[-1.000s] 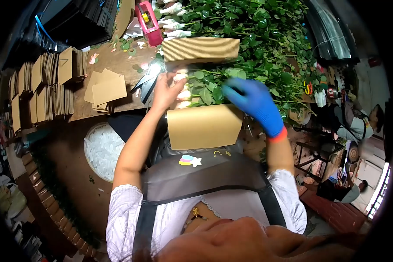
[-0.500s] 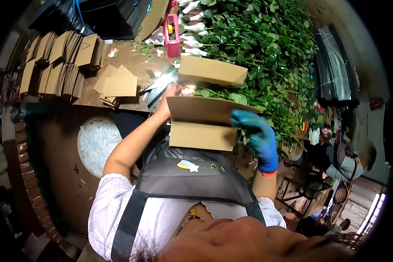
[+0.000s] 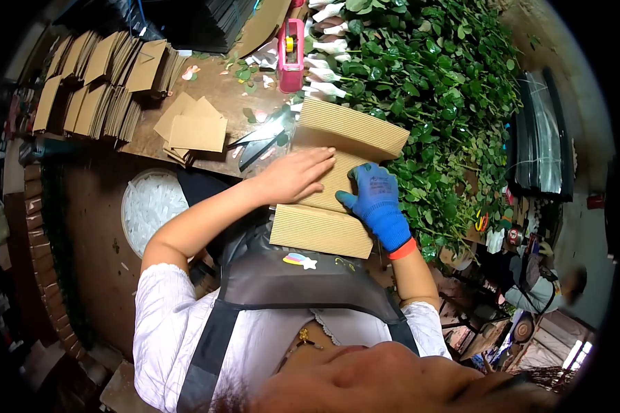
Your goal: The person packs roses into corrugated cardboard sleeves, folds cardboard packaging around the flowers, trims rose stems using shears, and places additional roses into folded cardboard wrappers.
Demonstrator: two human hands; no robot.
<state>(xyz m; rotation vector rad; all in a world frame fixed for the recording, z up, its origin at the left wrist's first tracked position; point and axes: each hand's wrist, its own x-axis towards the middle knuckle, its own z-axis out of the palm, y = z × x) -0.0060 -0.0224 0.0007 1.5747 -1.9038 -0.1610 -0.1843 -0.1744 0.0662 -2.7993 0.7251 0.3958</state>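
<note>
A sheet of corrugated cardboard (image 3: 341, 172) lies in front of me, its far flap (image 3: 355, 127) and near flap (image 3: 320, 230) angled along fold lines. My left hand (image 3: 297, 175), bare, rests palm down on the middle panel, fingers stretched towards the right. My right hand (image 3: 375, 196), in a blue and green glove, presses on the same panel near its right side, thumb spread away from the bent fingers. What lies under the cardboard is hidden. Scissors (image 3: 258, 144) lie just beyond my left wrist.
Leafy stems (image 3: 434, 89) with white-wrapped heads (image 3: 327, 62) cover the right. A pink tape dispenser (image 3: 291, 65) stands behind. Loose cardboard pieces (image 3: 198, 133) and stacked folded cardboard (image 3: 107, 76) lie left. A round container of white pieces (image 3: 151, 206) sits below the table. A person (image 3: 541, 292) is at far right.
The raised cardboard panel has been laid down, covering the pale flower and stem. My left hand has come out onto the cardboard. My right hand has moved left from the panel's edge onto its surface.
</note>
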